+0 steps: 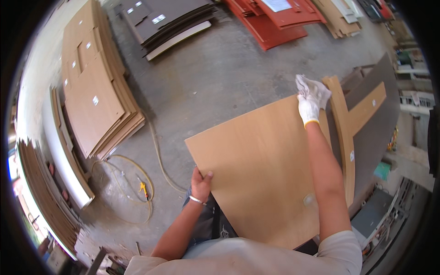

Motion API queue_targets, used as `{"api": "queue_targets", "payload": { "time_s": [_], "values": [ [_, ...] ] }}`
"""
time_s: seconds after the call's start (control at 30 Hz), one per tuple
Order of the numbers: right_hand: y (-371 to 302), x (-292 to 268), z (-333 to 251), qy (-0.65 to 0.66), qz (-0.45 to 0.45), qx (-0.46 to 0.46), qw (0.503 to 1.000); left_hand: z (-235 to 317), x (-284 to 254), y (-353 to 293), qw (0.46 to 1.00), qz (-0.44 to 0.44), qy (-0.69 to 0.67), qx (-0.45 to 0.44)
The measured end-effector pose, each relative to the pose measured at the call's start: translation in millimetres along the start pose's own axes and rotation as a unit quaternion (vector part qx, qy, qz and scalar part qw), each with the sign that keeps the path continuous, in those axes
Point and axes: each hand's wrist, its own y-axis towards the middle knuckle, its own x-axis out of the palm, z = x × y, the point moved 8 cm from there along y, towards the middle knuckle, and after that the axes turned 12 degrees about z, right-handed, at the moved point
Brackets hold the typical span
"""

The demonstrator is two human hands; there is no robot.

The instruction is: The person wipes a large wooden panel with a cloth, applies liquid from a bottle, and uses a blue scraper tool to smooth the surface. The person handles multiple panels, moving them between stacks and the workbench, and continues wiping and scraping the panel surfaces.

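A light brown wooden panel [261, 169] is held flat in front of me, above a concrete floor. My left hand [200, 183], bare with a bracelet at the wrist, grips the panel's near left edge, thumb on top. My right hand [310, 98], in a white work glove, grasps the far corner of the same panel. Beyond the right hand lie narrow wooden strips [348, 123] on a dark grey board [380, 128].
A tall stack of brown panels [96, 96] lies at the left, with dark panels [169, 23] and red panels [275, 20] at the back. A yellowish hose [156, 151] loops over the floor beside a small yellow tool [143, 188]. Curved boards [68, 160] lean at the far left.
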Motion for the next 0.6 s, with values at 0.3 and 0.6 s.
{"api": "queue_targets", "payload": {
  "time_s": [0.3,0.6],
  "values": [
    [-221.5,-48.3,-372.9,0.332,-0.117,-0.319,0.88,-6.0,-5.5,9.6,0.999,-0.01,-0.012,0.044],
    [-221.9,-48.4,-302.4,0.185,-0.275,-0.282,0.9,-57.3,-14.7,17.4,0.996,-0.031,0.046,0.066]
  ]
}}
